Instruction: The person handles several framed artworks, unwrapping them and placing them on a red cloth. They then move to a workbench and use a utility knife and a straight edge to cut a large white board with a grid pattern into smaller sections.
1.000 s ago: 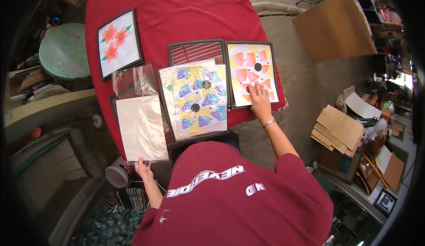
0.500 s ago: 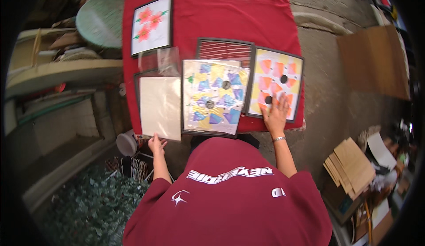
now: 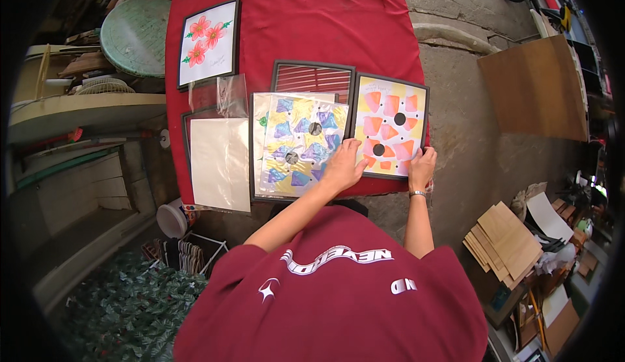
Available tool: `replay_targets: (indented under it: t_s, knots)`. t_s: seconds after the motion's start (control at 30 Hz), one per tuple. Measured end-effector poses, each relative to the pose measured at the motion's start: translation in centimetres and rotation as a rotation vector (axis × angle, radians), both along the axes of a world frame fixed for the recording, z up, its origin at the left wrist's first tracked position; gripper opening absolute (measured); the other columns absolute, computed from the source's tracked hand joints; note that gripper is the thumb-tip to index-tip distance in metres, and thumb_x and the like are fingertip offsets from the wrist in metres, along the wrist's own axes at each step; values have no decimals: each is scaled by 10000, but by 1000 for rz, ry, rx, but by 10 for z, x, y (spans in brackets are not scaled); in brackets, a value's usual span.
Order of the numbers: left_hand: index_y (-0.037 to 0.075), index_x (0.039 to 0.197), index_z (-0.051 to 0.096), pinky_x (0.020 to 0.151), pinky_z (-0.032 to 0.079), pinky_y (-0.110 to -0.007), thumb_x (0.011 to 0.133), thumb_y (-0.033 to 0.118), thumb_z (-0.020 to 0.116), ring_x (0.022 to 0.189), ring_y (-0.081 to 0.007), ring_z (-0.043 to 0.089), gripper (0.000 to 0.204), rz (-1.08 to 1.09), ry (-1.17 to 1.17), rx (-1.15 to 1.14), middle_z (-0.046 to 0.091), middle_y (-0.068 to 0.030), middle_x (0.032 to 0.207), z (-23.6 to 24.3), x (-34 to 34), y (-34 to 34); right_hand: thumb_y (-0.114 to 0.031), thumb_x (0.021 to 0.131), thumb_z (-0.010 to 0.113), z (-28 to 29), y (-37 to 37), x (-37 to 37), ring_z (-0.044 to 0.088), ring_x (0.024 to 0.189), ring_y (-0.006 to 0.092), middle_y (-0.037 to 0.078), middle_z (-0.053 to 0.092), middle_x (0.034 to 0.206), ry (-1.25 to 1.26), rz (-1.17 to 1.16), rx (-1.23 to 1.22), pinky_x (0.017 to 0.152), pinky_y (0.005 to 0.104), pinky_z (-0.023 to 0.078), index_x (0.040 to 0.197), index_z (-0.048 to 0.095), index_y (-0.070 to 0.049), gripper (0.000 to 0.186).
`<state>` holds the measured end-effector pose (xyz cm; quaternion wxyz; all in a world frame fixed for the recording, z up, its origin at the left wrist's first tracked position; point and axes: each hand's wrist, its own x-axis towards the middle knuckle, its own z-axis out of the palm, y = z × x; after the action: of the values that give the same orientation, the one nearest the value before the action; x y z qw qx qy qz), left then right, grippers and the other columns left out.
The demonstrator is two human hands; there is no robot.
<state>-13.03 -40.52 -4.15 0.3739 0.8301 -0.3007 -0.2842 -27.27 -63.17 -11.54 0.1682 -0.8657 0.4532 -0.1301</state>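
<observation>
A black picture frame (image 3: 392, 124) with an orange-and-yellow artwork lies at the right side of the red-covered table. My left hand (image 3: 344, 165) is at its lower left edge, thumb over the border and fingers bent at the side. My right hand (image 3: 422, 167) grips its lower right edge. Left of it, a plastic-covered blue-and-yellow artwork (image 3: 303, 150) rests on another dark frame, part of it behind my left hand. A cream sheet (image 3: 220, 163) lies further left, partly over a dark frame.
A framed red flower picture (image 3: 206, 41) lies at the far left of the red cloth (image 3: 312, 17). Clear plastic (image 3: 228, 95) lies below it. Behind the artworks is a frame with a striped reflection (image 3: 312, 77). Wooden boards (image 3: 504, 245) are stacked at right.
My left hand has left the cream sheet's lower edge and crossed right to the orange artwork's frame. My right hand has slid from the artwork's face to the frame's right edge.
</observation>
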Motion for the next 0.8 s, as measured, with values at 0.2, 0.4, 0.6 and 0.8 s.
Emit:
replay_targets:
  t_s: [0.2, 0.4, 0.6, 0.8]
  knots:
    - [-134, 1409, 355, 1022, 460, -478, 909, 241, 688, 1205, -455, 512, 708, 57, -15, 232, 480, -304, 1309, -30, -30, -21, -170, 1005, 540, 4, -20, -18, 611, 1026, 476, 294, 633, 1085, 103, -125, 88, 861, 525, 480, 1097, 533, 17, 209]
    - [-70, 1337, 371, 978, 455, -551, 908, 129, 644, 1155, -510, 552, 546, 328, 329, 81, 549, -365, 1213, -47, -43, -40, -156, 1027, 488, 8, -29, -41, 618, 1038, 518, 325, 655, 1127, -5, 6, 263, 845, 528, 490, 1241, 527, 37, 290]
    - [-59, 1334, 451, 1019, 435, -475, 926, 101, 633, 1228, -455, 514, 474, 429, 212, -245, 510, -280, 1291, -11, -4, -11, -177, 1041, 499, 56, -3, -6, 653, 1004, 461, 299, 669, 1101, -199, 55, 137, 857, 486, 502, 1256, 538, 50, 315]
    - [-47, 1245, 606, 998, 457, -428, 869, 60, 693, 1114, -368, 582, 401, 646, -143, -431, 614, -209, 1130, 9, 151, 86, -171, 1039, 521, 114, 78, 171, 652, 1028, 421, 274, 654, 1122, -407, 350, 184, 881, 450, 502, 1250, 549, 50, 308]
